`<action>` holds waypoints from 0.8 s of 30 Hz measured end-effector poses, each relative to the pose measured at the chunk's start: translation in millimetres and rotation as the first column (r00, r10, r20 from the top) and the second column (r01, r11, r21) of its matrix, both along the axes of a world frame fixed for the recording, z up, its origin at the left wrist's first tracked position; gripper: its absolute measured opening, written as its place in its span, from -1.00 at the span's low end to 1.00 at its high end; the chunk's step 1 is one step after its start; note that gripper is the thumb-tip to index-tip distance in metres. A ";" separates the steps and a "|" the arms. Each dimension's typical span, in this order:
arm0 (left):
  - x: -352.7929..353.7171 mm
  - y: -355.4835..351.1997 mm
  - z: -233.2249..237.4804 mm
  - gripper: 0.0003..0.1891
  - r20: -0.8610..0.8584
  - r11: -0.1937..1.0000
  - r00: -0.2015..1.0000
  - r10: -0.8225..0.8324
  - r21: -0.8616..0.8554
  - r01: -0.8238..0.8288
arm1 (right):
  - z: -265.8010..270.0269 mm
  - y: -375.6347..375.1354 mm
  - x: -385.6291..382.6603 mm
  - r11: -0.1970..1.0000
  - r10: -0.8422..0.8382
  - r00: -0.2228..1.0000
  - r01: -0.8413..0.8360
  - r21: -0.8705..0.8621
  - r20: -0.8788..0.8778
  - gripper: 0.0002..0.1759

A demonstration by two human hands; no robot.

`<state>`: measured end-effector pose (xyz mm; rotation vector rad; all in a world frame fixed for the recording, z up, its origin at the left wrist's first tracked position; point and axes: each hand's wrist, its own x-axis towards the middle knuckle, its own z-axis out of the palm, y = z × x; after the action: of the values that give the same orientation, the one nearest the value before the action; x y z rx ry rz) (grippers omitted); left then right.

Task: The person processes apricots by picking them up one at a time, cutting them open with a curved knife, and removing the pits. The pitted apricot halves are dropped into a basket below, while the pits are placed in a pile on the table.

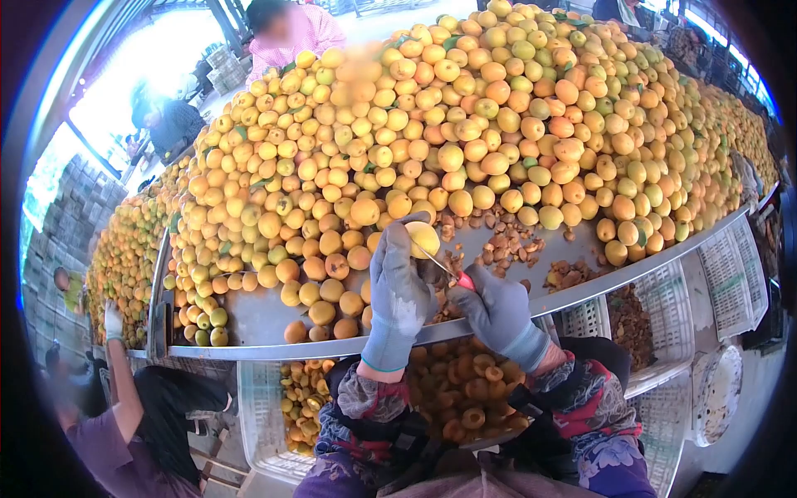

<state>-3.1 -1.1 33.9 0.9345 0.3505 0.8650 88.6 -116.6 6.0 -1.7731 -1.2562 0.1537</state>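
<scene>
My left hand (397, 286), in a grey glove, grips a round yellow fruit (424, 239) that looks like an apricot or small peach, just above the table's front edge. In my right hand (496, 311), also gloved in grey, is the red handle of a small thin-bladed knife (466, 281). Its metal blade reaches up and left to the fruit, touching or nearly touching it. Brown scraps (501, 249), either pits or cut bits, lie on the metal table (249, 314) beyond my hands. A huge heap of yellow-orange fruit (465, 124) rises behind.
Below the table edge, cut fruit (465, 390) fills a container in front of my body. White plastic crates (664, 319) stand at right, one holding brown scraps (628, 328). A co-worker (108, 440) sits at left, one gloved hand at the heap. A person in pink (295, 37) works across the table.
</scene>
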 end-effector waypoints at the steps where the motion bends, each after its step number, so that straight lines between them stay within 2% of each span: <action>1: 0.4 -0.3 0.7 -0.50 -0.001 1.000 1.000 0.001 0.000 -0.001 | 0.0 0.7 0.2 1.000 -0.002 0.999 0.001 0.021 0.036 -0.61; 3: 1.7 -2.1 3.4 -0.48 0.040 0.994 0.999 -0.020 -0.104 0.024 | 1.7 -0.4 -0.3 1.000 0.002 1.000 -0.002 0.013 0.021 -0.61; 4: 0.5 -1.6 4.8 -0.48 0.040 0.994 0.999 -0.019 -0.104 0.023 | 2.0 -1.1 -0.5 1.000 0.003 1.000 -0.003 0.005 0.007 -0.61; 6: -2.3 -0.2 6.3 -0.52 -0.107 1.000 0.994 -0.018 -0.014 0.016 | 1.2 0.0 0.2 0.999 0.028 1.000 -0.029 0.035 0.006 -0.61; 8: -0.9 -0.6 3.5 -0.51 -0.085 0.999 0.996 -0.002 -0.042 -0.001 | 0.3 0.6 -0.4 0.997 0.051 0.999 -0.051 0.066 0.007 -0.62; 10: 0.6 -1.1 3.8 -0.50 -0.061 0.997 0.998 0.018 -0.069 -0.022 | -0.3 1.7 -3.4 0.975 0.218 0.920 -0.189 0.117 -0.327 -0.61; 11: 1.8 -2.6 4.9 -0.49 -0.082 0.993 0.996 0.038 -0.105 -0.046 | 0.2 1.1 -4.0 0.974 0.220 0.920 -0.192 0.117 -0.326 -0.61; 12: 3.0 -4.5 6.1 -0.48 -0.104 0.987 0.993 0.055 -0.141 -0.070 | 1.1 -0.3 -4.6 0.950 0.312 0.766 -0.271 0.157 -0.561 -0.60; 13: 4.8 -6.9 9.5 -0.48 -0.104 0.987 0.993 0.056 -0.142 -0.070 | 1.8 -1.7 -4.9 0.918 0.375 0.546 -0.333 0.217 -0.749 -0.59; 14: 6.9 -9.6 14.3 -0.49 -0.087 0.988 0.993 0.080 -0.127 -0.091 | 1.8 -3.5 -4.0 0.918 0.375 0.547 -0.333 0.216 -0.748 -0.59; 16: 6.1 -8.7 14.5 -0.49 -0.068 0.987 0.992 0.104 -0.112 -0.111 | 2.1 -6.5 -2.0 0.886 0.397 0.411 -0.404 0.226 -0.821 -0.58; 17: 2.6 -4.1 9.4 -0.50 -0.021 0.992 1.000 0.022 -0.122 -0.025 | 4.2 -3.7 -3.1 0.886 0.398 0.412 -0.405 0.226 -0.820 -0.58; 18: -0.3 -0.3 5.3 -0.51 0.027 0.990 0.998 -0.059 -0.130 0.062 | 7.4 0.9 -4.6 0.910 0.405 0.582 -0.333 0.248 -0.705 -0.59; 19: -0.8 1.1 2.1 -0.51 0.025 0.989 0.998 -0.061 -0.136 0.064 | 9.7 2.3 -4.7 0.925 0.377 0.730 -0.260 0.278 -0.570 -0.59; 21: 2.2 4.9 -3.6 -0.52 0.229 0.946 0.962 -0.147 -0.252 0.204 | 17.5 -3.3 5.4 0.953 0.302 0.710 -0.199 0.230 -0.636 -0.58; 22: -1.6 14.0 -8.6 -0.50 0.231 0.939 0.944 -0.235 -0.196 0.281 | 22.4 -5.0 12.9 0.971 0.239 0.683 -0.150 0.188 -0.690 -0.56; 23: -2.5 15.1 -12.3 -0.50 0.230 0.938 0.944 -0.236 -0.202 0.283 | 26.6 -6.2 21.0 0.972 0.233 0.682 -0.147 0.183 -0.693 -0.56; 24: -1.7 12.6 -7.7 -0.52 0.188 0.948 0.958 -0.217 -0.196 0.253 | 30.3 -8.2 29.8 0.984 0.169 0.708 -0.076 0.164 -0.686 -0.54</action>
<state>-4.8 11.5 26.1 0.6799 0.1817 0.6626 118.4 -124.8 36.3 -1.3099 -0.7883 0.7430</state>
